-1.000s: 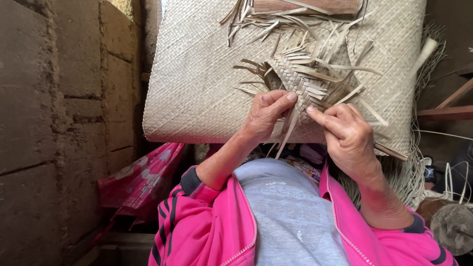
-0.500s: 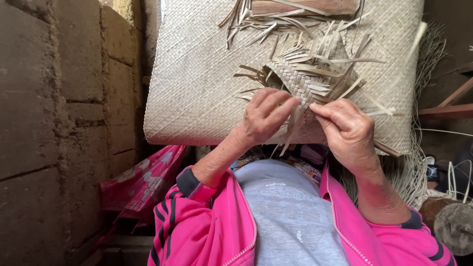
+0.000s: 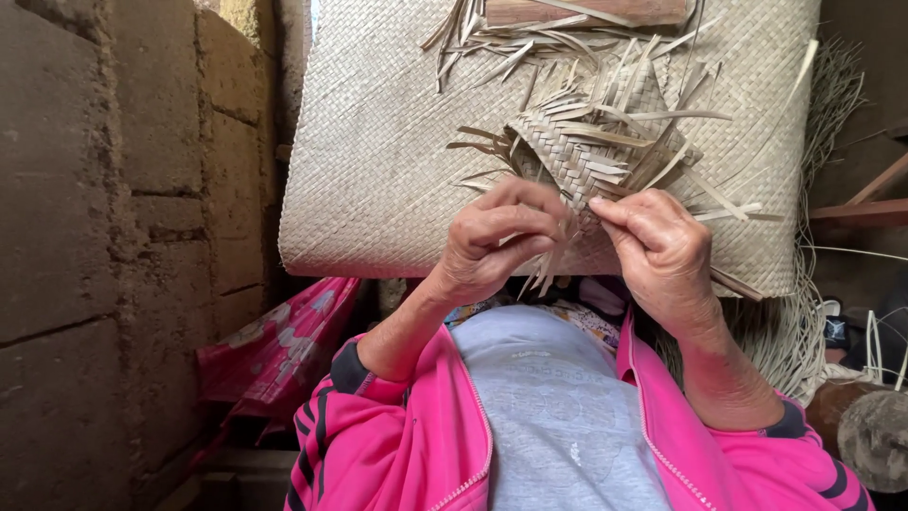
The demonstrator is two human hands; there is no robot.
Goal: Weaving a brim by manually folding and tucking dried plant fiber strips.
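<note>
Straw weaving (image 3: 591, 156) pinched by left hand (image 3: 497, 241) and right hand (image 3: 662, 251).

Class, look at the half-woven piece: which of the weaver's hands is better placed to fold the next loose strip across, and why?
Probably the right hand: its fingertips pinch at the woven piece's lower edge, where loose strips fan out beside it. The left hand is curled around the hanging strip ends, steadying them.

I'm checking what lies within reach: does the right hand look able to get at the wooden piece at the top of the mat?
Probably yes. The right hand pinches strips of the small woven piece; the wooden piece lies above, with only loose strips between.
</note>
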